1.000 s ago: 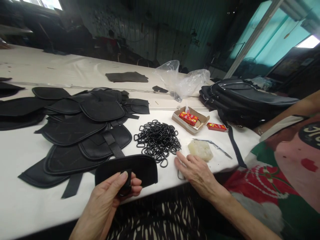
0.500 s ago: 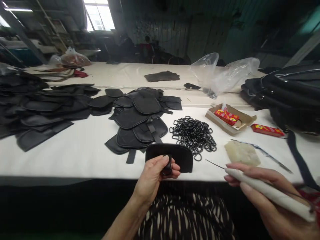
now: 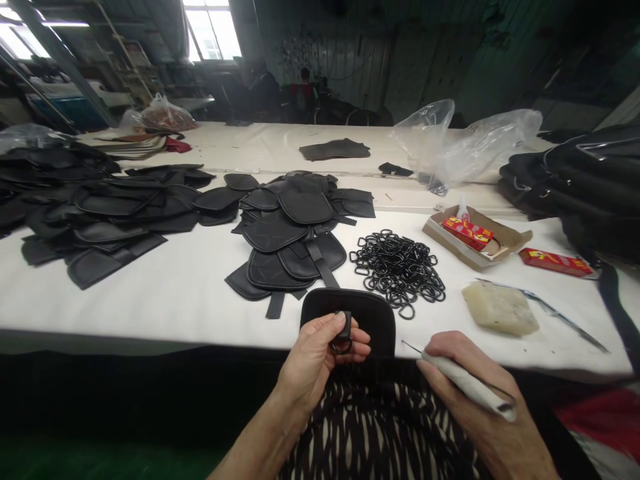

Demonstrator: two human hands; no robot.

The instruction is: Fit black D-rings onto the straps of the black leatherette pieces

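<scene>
My left hand [image 3: 317,353] pinches a short black strap loop [image 3: 346,325] with a black ring [image 3: 342,345] hanging from it. Behind these fingers a rounded black leather piece [image 3: 377,313] stands at the table's front edge. To the right, my right hand [image 3: 480,380] is closed around a pale-wrapped handle [image 3: 467,385], whose thin metal tip [image 3: 411,347] points left towards the leather piece without touching it. A heap of black D-rings [image 3: 395,263] lies just beyond, beside a pile of black leather pieces [image 3: 287,230].
On the right are a yellowish block [image 3: 500,308], tweezers [image 3: 575,323], a cardboard box [image 3: 453,247], a red packet [image 3: 555,262] and a black bag [image 3: 585,180]. More leather pieces [image 3: 115,200] cover the left. A person [image 3: 303,90] is in the background.
My right hand has moved left, bringing the tool tip nearer to my left hand. The strap loop is turned more upright and its ring shows clearly. The whole view has shifted slightly.
</scene>
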